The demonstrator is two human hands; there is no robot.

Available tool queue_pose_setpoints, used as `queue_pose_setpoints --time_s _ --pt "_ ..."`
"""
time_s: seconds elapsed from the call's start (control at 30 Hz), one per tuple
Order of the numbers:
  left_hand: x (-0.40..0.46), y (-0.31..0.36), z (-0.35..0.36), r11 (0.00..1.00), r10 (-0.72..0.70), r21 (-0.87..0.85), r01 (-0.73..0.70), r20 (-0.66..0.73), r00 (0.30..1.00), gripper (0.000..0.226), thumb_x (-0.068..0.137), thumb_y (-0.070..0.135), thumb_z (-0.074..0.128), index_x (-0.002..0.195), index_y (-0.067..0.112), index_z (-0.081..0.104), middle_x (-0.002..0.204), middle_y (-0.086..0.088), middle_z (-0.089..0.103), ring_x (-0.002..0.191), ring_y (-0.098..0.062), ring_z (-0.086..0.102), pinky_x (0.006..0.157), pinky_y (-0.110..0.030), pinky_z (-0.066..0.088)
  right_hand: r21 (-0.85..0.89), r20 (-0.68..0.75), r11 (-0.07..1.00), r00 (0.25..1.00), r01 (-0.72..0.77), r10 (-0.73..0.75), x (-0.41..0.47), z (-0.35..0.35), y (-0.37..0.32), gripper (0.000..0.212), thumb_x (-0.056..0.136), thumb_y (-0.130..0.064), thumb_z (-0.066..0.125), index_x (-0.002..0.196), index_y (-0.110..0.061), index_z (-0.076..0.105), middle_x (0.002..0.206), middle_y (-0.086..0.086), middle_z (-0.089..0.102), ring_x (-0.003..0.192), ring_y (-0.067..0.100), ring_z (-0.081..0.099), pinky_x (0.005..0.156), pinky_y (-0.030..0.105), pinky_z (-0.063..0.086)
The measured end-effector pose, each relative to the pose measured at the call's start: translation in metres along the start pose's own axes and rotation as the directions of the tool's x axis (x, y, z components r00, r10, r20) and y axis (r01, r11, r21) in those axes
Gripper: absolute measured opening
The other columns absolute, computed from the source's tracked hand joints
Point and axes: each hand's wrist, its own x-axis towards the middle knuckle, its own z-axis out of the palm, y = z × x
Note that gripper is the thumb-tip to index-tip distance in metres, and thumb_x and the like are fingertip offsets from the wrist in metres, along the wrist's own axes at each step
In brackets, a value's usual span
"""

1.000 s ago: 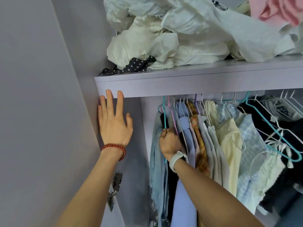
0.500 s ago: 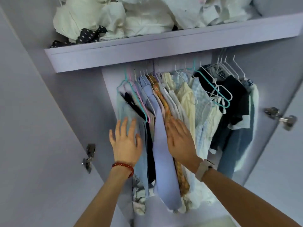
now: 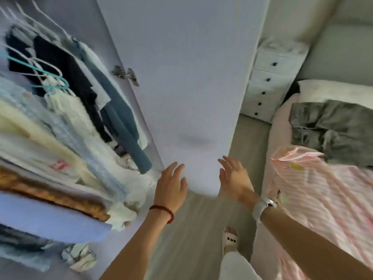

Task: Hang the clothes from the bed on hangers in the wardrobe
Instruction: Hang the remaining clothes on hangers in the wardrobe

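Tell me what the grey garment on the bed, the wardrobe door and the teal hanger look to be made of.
Grey garment: looks like faded denim or heavy cotton, with stiff creases; blur leaves it open. Wardrobe door: smooth matte lilac panel, probably laminated board, with a metal hinge. Teal hanger: thin rod, likely coated wire.

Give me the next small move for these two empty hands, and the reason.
Probably reach the right hand to the crumpled grey garment on the pink striped bedding. Both it and the left hand are open and empty, and that garment lies unhung.
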Motion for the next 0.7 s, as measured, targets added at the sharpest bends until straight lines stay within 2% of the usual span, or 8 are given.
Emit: queue_pose_setpoints --time_s 0.07,0.13,0.2,0.27,0.37,0.5,0.6,0.7 --pt "0.028 0.041 0.032 0.988 0.150 -0.046 -0.146 0.076 0.986 0.040 0.093 0.016 0.043 0.132 0.010 0.046 0.139 -0.007 0.043 0.129 -0.023 0.040 0.105 -0.029 0.030 0.031 -0.049 0.988 0.987 -0.151 0.152 -0.002 -0.016 0.058 0.065 0.075 -0.037 0.017 0.116 -0.004 0.056 0.122 0.016 0.055 0.110 0.036 0.049 0.090 0.041 0.040" --pt "0.061 0.087 0.064 0.967 0.256 -0.059 -0.250 0.143 0.956 0.038 0.093 0.016 0.044 0.130 0.011 0.049 0.135 -0.006 0.048 0.125 -0.022 0.043 0.103 -0.029 0.032 0.088 -0.091 0.953 0.951 -0.289 0.296 -0.004 -0.033 0.117 0.053 0.080 -0.030 0.025 0.111 -0.001 0.056 0.116 0.019 0.056 0.106 0.038 0.049 0.088 0.043 0.041" --pt "0.100 0.139 0.104 0.940 0.340 -0.058 -0.336 0.213 0.916 0.037 0.092 0.015 0.047 0.129 0.012 0.050 0.133 -0.005 0.050 0.124 -0.022 0.044 0.103 -0.030 0.033 0.138 -0.140 0.909 0.901 -0.392 0.410 -0.006 -0.052 0.179 0.038 0.088 -0.016 0.037 0.119 -0.001 0.053 0.123 0.020 0.053 0.114 0.038 0.047 0.094 0.044 0.040" --pt "0.140 0.196 0.147 0.902 0.429 -0.073 -0.426 0.272 0.861 0.037 0.092 0.013 0.048 0.129 0.011 0.051 0.132 -0.008 0.050 0.123 -0.025 0.045 0.104 -0.030 0.032 0.190 -0.188 0.862 0.844 -0.470 0.502 -0.010 -0.073 0.240 0.036 0.091 -0.009 0.042 0.126 -0.003 0.049 0.133 0.017 0.047 0.122 0.035 0.042 0.101 0.041 0.036" --pt "0.185 0.283 0.217 0.866 0.480 -0.074 -0.494 0.399 0.781 0.039 0.093 0.015 0.045 0.133 0.011 0.046 0.135 -0.007 0.047 0.126 -0.023 0.041 0.103 -0.028 0.029 0.266 -0.240 0.745 0.707 -0.611 0.666 -0.019 -0.107 0.329 0.034 0.090 -0.004 0.045 0.123 0.001 0.051 0.128 0.021 0.051 0.118 0.037 0.047 0.099 0.040 0.037" --pt "0.225 0.371 0.320 0.825 0.514 -0.117 -0.553 0.562 0.648 0.041 0.094 0.017 0.044 0.135 0.013 0.042 0.138 -0.005 0.043 0.132 -0.022 0.033 0.108 -0.031 0.028 0.383 -0.232 0.527 0.473 -0.759 0.850 -0.037 -0.147 0.442 0.034 0.092 -0.004 0.042 0.125 0.002 0.049 0.128 0.023 0.049 0.118 0.038 0.046 0.097 0.039 0.035" --pt "0.238 0.415 0.392 0.799 0.495 -0.085 -0.595 0.655 0.571 0.046 0.095 0.020 0.041 0.140 0.017 0.034 0.147 -0.001 0.031 0.136 -0.017 0.025 0.110 -0.029 0.019 0.430 -0.209 0.401 0.343 -0.809 0.916 -0.050 -0.162 0.521 0.035 0.093 -0.003 0.038 0.127 0.003 0.046 0.130 0.024 0.047 0.119 0.037 0.045 0.097 0.037 0.035" --pt "0.245 0.443 0.461 0.778 0.476 -0.056 -0.625 0.702 0.530 0.052 0.095 0.022 0.041 0.144 0.018 0.025 0.154 -0.005 0.015 0.140 -0.021 0.016 0.113 -0.035 0.020 0.452 -0.198 0.297 0.230 -0.841 0.953 -0.056 -0.168 0.601 0.037 0.092 -0.001 0.037 0.128 0.003 0.044 0.129 0.026 0.048 0.119 0.037 0.045 0.096 0.037 0.034"
